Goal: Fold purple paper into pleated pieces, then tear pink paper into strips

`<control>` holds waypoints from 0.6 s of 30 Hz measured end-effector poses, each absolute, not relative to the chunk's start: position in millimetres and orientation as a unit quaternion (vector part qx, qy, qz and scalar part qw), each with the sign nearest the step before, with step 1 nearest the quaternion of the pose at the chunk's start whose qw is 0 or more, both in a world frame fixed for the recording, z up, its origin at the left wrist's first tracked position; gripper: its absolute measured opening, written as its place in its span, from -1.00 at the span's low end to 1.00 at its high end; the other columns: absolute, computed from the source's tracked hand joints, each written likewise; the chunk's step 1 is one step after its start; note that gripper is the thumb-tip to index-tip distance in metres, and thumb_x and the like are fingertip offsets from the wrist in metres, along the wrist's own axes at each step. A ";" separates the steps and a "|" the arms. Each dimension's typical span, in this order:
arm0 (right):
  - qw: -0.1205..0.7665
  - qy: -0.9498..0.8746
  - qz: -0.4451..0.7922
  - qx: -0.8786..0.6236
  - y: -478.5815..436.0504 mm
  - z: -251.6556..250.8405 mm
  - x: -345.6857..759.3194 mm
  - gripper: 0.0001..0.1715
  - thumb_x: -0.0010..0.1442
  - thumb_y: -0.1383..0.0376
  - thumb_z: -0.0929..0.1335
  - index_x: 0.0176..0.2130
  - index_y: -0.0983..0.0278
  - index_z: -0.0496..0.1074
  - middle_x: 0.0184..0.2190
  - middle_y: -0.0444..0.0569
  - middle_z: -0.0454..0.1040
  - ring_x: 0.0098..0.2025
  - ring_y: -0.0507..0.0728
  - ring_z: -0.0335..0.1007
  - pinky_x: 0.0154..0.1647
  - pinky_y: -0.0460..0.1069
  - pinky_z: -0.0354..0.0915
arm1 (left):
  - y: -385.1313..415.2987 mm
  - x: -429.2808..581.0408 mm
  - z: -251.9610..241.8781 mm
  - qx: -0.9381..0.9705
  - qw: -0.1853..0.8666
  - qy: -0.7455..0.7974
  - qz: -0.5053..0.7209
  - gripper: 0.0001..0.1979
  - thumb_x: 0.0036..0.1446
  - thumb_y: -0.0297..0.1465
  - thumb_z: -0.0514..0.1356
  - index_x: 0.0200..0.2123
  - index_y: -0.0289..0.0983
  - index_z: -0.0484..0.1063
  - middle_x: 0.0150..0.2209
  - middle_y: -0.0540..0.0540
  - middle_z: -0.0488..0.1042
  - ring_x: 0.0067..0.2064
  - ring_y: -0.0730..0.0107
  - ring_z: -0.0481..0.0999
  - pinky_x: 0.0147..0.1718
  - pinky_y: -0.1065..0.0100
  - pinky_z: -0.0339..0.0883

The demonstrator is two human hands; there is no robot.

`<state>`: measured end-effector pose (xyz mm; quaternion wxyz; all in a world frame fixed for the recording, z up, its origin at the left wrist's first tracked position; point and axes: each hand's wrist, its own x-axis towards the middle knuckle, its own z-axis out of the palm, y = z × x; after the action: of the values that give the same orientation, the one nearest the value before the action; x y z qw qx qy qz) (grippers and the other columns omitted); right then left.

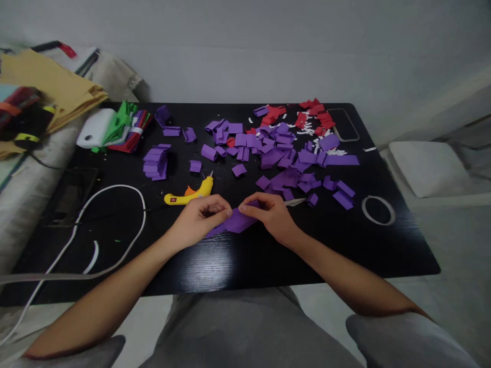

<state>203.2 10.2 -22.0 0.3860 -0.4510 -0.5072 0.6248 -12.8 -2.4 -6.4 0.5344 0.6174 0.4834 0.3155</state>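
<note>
Purple sheet (240, 221), right of glue gun (190, 194), nearer the person; left hand (203, 217) and right hand (274, 217) pinch it, fingertips nearly together; likely light, bendy, easily creased; grip edges gently.

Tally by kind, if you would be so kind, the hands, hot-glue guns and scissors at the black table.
Hands holding purple paper: 2 (left hand, right hand)
Yellow hot-glue gun: 1
Scissors, partly hidden: 1
Total: 4
</note>
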 end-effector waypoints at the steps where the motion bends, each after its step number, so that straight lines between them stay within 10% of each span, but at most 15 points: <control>1: 0.387 -0.503 0.626 -0.453 10.9 -21.9 203.5 -0.83 0.03 0.16 0.60 -0.38 0.18 0.67 -0.39 -0.13 0.64 -0.32 0.09 0.48 -0.20 0.01 0.37 | -2.1 -13.0 -5.9 0.618 0.533 0.485 0.315 -0.82 0.22 -0.27 0.32 -0.33 -0.28 0.58 -0.51 0.04 0.47 -0.49 0.52 0.38 -0.51 0.49 0.18; 13: 0.409 -0.466 0.617 -0.484 12.1 -20.8 203.8 -0.78 0.08 0.11 0.58 -0.34 0.19 0.64 -0.41 -0.17 0.57 -0.36 0.05 0.42 -0.26 -0.01 0.34 | 0.1 -16.8 -5.4 0.576 0.530 0.497 0.374 -0.79 0.20 -0.25 0.39 -0.19 -0.25 0.59 -0.39 -0.01 0.62 -0.35 0.43 0.58 -0.30 0.42 0.42; 18: 0.391 -0.412 0.695 -0.442 8.0 -21.1 199.6 -0.49 -0.11 0.20 0.68 -0.15 0.18 0.60 -0.18 -0.13 0.68 -0.11 0.15 0.59 0.07 0.08 0.48 | -2.0 -14.3 -3.5 0.555 0.504 0.513 0.418 -0.74 0.18 -0.26 0.41 -0.10 -0.25 0.62 -0.35 -0.04 0.66 -0.31 0.39 0.63 -0.25 0.38 0.47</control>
<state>199.6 8.0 -21.1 0.3909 -0.4418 -0.4118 0.6946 -14.3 -2.0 -3.5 0.5043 0.5545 0.5131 0.4182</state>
